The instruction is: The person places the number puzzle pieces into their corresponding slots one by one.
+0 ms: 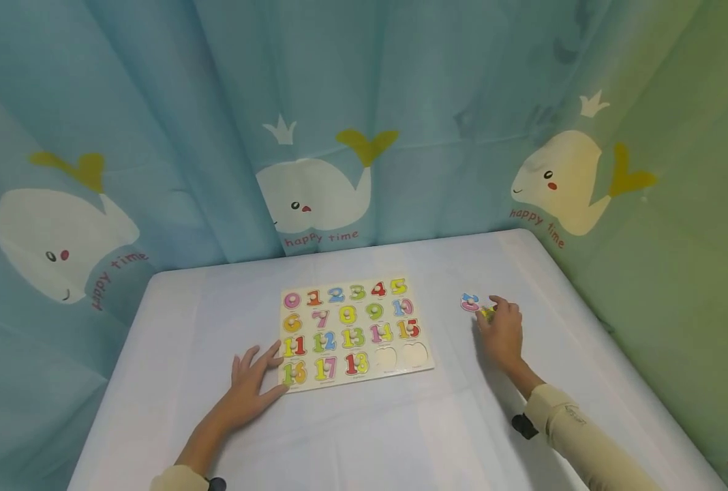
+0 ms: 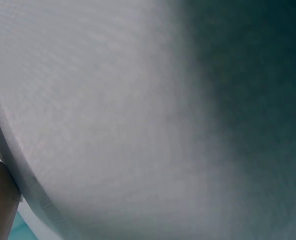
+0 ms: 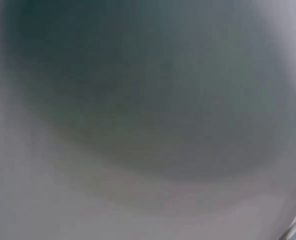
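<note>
A wooden number puzzle board [image 1: 373,376] lies on the table, with bright knobbed number pieces in its rows. Two bare recesses show at the right end of its bottom row. My left hand [image 1: 250,389] touches the board's left edge with spread fingers. To the right of the board, my right hand [image 1: 502,334] has its thumb and fingers curled about a yellow-green puzzle piece [image 1: 489,313], partly hidden by the fingers. Just left of those fingers lies a blue and pink puzzle piece [image 1: 469,302]. Both wrist views show mostly blurred cloth, with no puzzle piece.
A white cloth covers the table [image 1: 364,436]. Behind it hangs a blue curtain [image 1: 437,191] printed with whales, and a green curtain [image 1: 683,307] runs along the right side. Dark wrist devices sit at both cuffs.
</note>
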`<action>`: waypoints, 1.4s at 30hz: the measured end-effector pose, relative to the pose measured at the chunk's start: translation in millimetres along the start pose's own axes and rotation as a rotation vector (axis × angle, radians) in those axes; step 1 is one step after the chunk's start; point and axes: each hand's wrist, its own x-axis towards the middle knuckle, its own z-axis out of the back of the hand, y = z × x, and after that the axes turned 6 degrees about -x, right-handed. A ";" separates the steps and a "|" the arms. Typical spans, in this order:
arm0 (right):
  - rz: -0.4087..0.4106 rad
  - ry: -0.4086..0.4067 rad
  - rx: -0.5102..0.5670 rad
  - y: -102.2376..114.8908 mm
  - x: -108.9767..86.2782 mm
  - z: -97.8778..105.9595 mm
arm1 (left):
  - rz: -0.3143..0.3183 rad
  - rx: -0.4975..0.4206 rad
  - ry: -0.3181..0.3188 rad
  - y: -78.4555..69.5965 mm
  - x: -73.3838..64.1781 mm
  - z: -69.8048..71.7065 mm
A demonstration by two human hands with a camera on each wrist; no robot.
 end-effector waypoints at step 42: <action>0.560 0.653 0.159 82.3 -41.4 -33.9 | 0.040 -0.004 0.023 -1.7 0.9 1.1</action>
